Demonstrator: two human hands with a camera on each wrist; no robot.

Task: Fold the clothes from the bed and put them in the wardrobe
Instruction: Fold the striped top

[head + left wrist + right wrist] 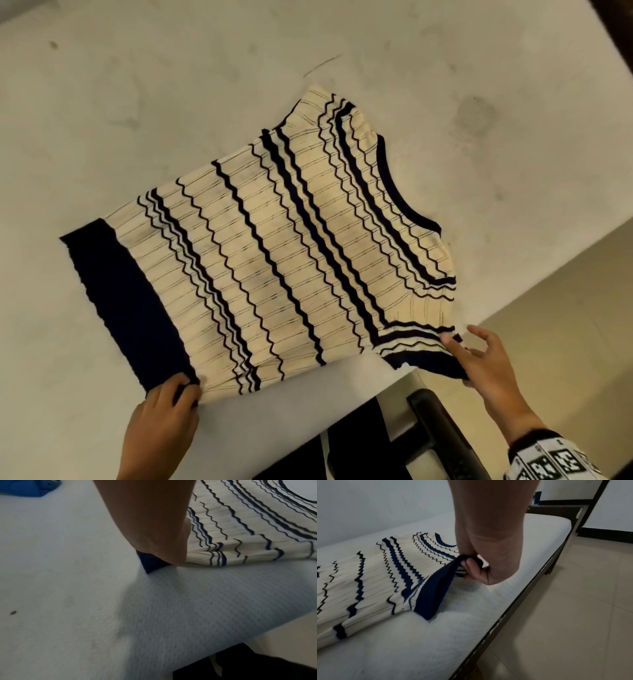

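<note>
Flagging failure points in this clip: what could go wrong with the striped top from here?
The right hand pinches only the navy sleeve cuff near the mattress edge; that thin grip could slip, or the sleeve could slide off. The left hand holds just one hem corner, so the striped top may bunch.

Sweater [274, 253] flat on bed [171, 85], hem left, collar right; floor [565, 291] beyond bed's near-right edge.

sweater [274, 246]: ribbed matt knit | mattress [171, 102]: dimpled matt cloth | floor [573, 601]: glossy smooth tile
</note>
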